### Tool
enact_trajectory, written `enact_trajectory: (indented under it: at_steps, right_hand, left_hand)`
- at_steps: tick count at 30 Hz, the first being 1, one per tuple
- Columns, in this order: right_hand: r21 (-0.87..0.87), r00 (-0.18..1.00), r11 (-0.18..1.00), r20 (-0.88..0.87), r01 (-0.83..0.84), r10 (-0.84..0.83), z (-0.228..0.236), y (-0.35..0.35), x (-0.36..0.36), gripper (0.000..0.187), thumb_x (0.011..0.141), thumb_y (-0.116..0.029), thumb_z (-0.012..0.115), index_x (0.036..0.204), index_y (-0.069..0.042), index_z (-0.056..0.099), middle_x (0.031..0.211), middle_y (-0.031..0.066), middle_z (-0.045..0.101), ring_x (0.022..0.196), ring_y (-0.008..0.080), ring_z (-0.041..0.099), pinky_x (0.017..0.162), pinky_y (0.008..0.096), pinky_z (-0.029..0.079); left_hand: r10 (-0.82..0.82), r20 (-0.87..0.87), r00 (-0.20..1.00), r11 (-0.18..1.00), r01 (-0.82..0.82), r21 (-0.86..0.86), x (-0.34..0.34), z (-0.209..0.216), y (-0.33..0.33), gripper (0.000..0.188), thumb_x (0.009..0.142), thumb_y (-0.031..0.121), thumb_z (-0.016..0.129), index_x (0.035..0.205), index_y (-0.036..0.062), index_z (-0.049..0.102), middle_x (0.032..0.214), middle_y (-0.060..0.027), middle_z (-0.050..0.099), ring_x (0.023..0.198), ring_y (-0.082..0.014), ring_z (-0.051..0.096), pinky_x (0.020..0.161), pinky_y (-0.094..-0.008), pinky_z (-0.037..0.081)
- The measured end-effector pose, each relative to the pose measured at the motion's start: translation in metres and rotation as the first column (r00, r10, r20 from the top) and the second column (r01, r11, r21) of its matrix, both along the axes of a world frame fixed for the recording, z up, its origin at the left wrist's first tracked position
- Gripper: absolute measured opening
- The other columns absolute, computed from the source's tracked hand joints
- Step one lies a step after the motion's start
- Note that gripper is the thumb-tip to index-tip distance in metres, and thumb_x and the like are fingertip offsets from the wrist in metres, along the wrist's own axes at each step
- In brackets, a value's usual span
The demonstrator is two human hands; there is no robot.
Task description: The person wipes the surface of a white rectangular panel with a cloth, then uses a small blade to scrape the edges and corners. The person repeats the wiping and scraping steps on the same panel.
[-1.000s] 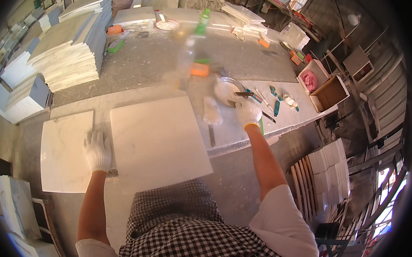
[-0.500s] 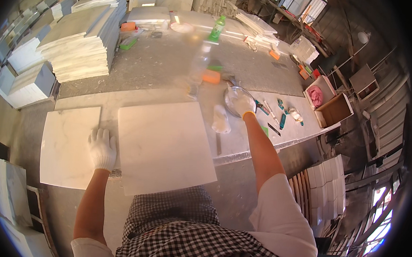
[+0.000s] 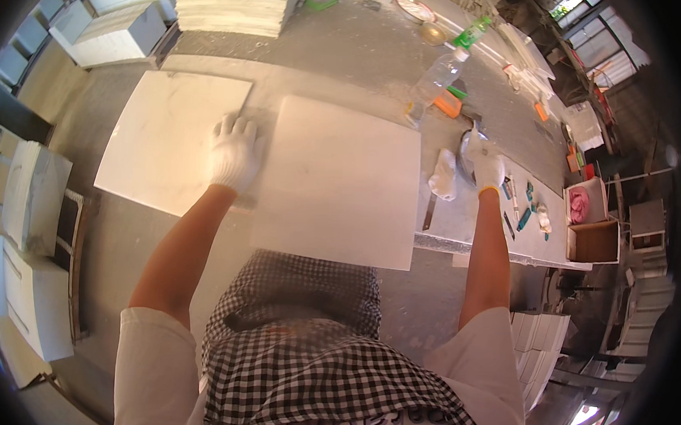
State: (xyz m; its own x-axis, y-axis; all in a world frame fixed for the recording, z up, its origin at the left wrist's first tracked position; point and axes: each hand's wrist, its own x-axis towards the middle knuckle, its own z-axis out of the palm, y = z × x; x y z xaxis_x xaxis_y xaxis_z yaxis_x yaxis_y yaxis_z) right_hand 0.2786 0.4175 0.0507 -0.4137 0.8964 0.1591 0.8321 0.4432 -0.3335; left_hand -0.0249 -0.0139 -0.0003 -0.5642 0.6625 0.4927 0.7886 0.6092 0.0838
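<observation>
My checked apron (image 3: 301, 372) is nearest me, against the pale square slab (image 3: 342, 186) on the surface (image 3: 341, 55). To its left lies a second slab (image 3: 171, 130), where my gloved left hand (image 3: 237, 152) rests along the right edge, palm down, fingers slightly spread. My gloved right hand (image 3: 487, 171) is at the round metal bowl (image 3: 463, 148); I cannot tell whether its fingers pinch anything. Between the slab before me and the bowl lie a narrow flat strip (image 3: 430, 213) and a white bundle (image 3: 442, 176). Beyond them are an orange block (image 3: 447, 104), a clear bottle (image 3: 438, 77) and, farther off, a green bottle (image 3: 472, 33).
</observation>
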Motion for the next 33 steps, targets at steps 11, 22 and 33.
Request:
enact_trajectory:
  at_steps: [11, 22, 33]
  right_hand:
    - [-0.127, 0.751, 0.762, -0.333, -0.635, 0.57, -0.035, -0.2, -0.051, 0.037, 0.092, -0.022, 0.068, 0.122, 0.0, 0.066, 0.117, 0.0144, 0.07, 0.106, 0.0257, 0.065, 0.096, 0.0359, 0.05]
    - [-0.316, 0.632, 0.551, -0.469, -0.772, 0.617, -0.017, -0.282, -0.088, 0.031, 0.091, -0.024, 0.068, 0.109, 0.0, 0.071, 0.113, 0.0157, 0.071, 0.105, 0.028, 0.067, 0.095, 0.0371, 0.049]
    - [-0.318, 0.644, 0.56, -0.4, -0.765, 0.652, -0.007, -0.289, -0.094, 0.031, 0.092, -0.027, 0.067, 0.108, -0.001, 0.072, 0.107, 0.0158, 0.072, 0.101, 0.0282, 0.068, 0.09, 0.0374, 0.051]
  left_hand:
    - [-0.027, -0.056, 0.998, 0.994, 0.033, 0.101, -0.004, -0.009, 0.001, 0.019, 0.088, 0.025, 0.063, 0.09, 0.0064, 0.064, 0.103, -0.0092, 0.065, 0.115, -0.0322, 0.056, 0.094, -0.0475, 0.045]
    - [0.022, 0.023, 0.999, 0.999, -0.022, -0.025, -0.005, -0.01, 0.001, 0.021, 0.091, 0.027, 0.06, 0.096, 0.0066, 0.064, 0.106, -0.011, 0.065, 0.116, -0.0344, 0.054, 0.098, -0.0481, 0.043]
    - [0.009, 0.008, 1.0, 0.999, -0.009, 0.043, -0.005, -0.013, 0.002, 0.022, 0.091, 0.028, 0.061, 0.094, 0.0065, 0.064, 0.102, -0.0102, 0.063, 0.111, -0.0331, 0.053, 0.097, -0.0473, 0.043]
